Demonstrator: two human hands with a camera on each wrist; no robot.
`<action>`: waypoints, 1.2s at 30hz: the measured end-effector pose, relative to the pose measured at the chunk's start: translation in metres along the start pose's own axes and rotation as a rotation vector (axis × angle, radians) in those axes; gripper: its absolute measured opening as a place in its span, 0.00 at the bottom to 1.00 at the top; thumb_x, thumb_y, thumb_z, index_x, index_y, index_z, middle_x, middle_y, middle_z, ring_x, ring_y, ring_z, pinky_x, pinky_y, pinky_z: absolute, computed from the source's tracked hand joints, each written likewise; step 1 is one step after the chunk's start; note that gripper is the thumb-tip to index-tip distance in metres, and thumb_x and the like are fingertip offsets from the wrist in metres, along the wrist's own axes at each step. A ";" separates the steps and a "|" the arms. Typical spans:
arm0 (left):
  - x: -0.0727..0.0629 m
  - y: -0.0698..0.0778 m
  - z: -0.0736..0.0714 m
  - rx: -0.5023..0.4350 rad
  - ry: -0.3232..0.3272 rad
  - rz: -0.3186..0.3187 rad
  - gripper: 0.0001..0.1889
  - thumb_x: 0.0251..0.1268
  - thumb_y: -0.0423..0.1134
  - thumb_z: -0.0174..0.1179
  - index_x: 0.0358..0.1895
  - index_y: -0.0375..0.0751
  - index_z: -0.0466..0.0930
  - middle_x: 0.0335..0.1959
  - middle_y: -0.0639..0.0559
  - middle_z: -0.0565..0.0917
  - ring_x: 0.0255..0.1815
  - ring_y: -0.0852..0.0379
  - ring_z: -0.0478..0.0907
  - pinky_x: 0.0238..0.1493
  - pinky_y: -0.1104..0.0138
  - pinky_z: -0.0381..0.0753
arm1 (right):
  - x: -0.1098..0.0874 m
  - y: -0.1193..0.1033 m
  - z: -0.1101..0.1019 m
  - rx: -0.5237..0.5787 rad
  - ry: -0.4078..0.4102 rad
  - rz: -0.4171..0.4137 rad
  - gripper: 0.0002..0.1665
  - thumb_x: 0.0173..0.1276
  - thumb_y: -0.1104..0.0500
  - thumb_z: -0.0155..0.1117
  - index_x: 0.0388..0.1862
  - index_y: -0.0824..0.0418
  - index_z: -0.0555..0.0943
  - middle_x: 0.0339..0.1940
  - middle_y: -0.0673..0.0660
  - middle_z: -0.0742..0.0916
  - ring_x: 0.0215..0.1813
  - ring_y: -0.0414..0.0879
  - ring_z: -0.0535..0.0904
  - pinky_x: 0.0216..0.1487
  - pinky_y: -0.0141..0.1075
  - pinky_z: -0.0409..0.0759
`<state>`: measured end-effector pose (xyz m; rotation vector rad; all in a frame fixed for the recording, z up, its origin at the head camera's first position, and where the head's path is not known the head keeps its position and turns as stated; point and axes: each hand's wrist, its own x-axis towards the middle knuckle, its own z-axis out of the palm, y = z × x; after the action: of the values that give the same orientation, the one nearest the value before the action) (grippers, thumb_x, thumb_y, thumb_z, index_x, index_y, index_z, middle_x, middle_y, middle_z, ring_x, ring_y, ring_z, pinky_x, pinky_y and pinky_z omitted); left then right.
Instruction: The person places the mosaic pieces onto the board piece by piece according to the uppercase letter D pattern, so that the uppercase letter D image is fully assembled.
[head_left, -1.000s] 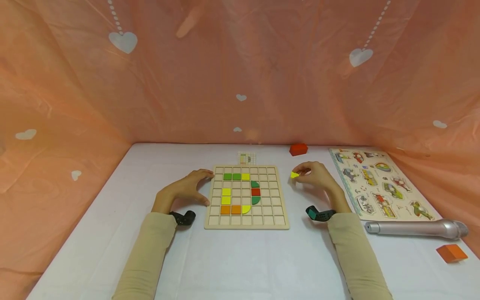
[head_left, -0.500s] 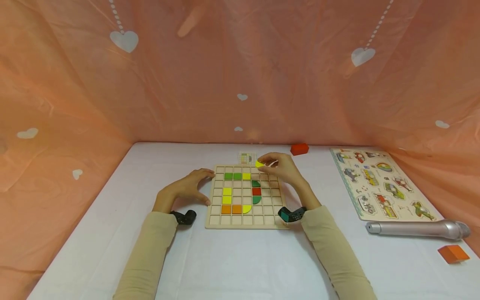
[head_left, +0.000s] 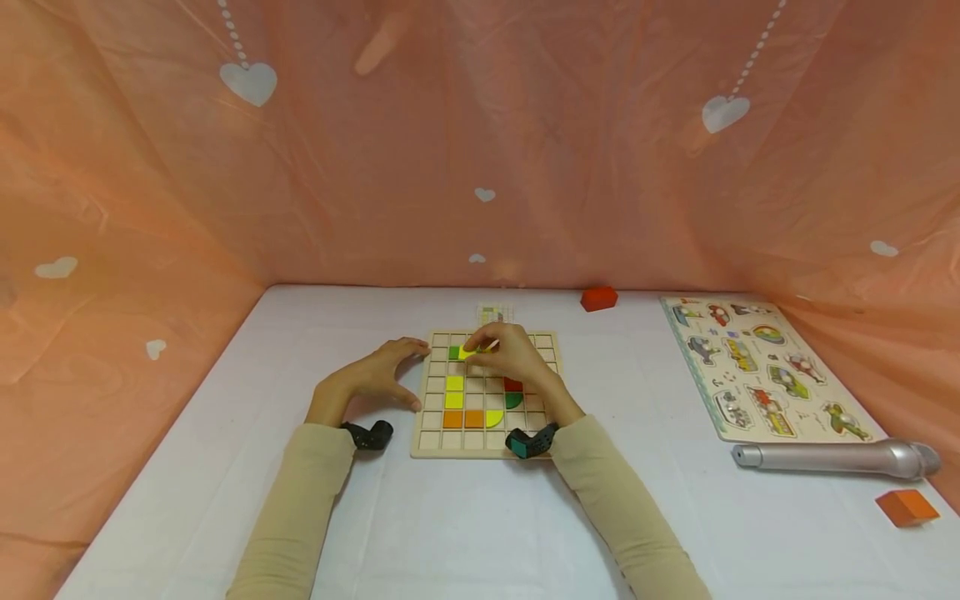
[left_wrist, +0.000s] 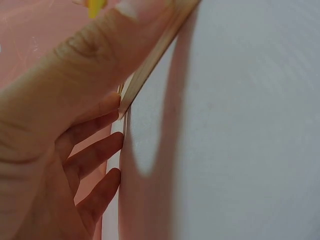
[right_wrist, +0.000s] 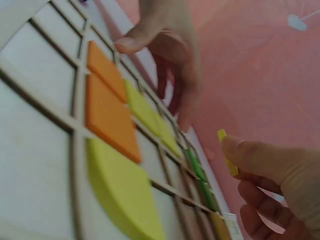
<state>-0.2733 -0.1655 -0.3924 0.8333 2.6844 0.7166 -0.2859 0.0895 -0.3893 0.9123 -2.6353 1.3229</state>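
My right hand (head_left: 513, 360) pinches a small yellow tile (head_left: 465, 353) between thumb and fingers, held above the upper rows of a wooden grid board (head_left: 442, 450). In the right wrist view this yellow tile (right_wrist: 232, 167) is seen edge-on, apart from the board. My left hand (head_left: 371, 373) touches the board's left edge with spread thumb and fingers. In the grid lie orange squares (head_left: 474, 419), yellow squares (head_left: 454, 392), a rounded yellow piece (head_left: 494, 418), a red square (head_left: 513, 385) and a rounded green piece (head_left: 513, 401). My right hand hides part of the upper rows.
A small pattern card (head_left: 487, 314) lies behind the board. A red block (head_left: 598, 299) is at the back. On the right are a picture puzzle board (head_left: 750, 367), a silver microphone (head_left: 832, 458) and an orange block (head_left: 907, 507). Pink curtain (head_left: 480, 142) stands behind the table.
My right hand has carried the yellow tile leftward from beside the board, past its back edge, to above the upper left-middle cells. The left hand has stayed at the board's edge.
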 end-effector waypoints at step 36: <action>0.002 -0.004 -0.002 -0.028 0.001 0.006 0.41 0.50 0.49 0.69 0.65 0.34 0.64 0.68 0.39 0.62 0.70 0.41 0.53 0.70 0.48 0.52 | 0.000 0.010 0.000 -0.131 0.057 -0.068 0.10 0.65 0.60 0.62 0.42 0.64 0.84 0.35 0.55 0.85 0.37 0.46 0.76 0.40 0.37 0.78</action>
<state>-0.2773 -0.1686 -0.3927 0.8341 2.6679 0.7545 -0.2913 0.0942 -0.3959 0.9234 -2.5873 1.1296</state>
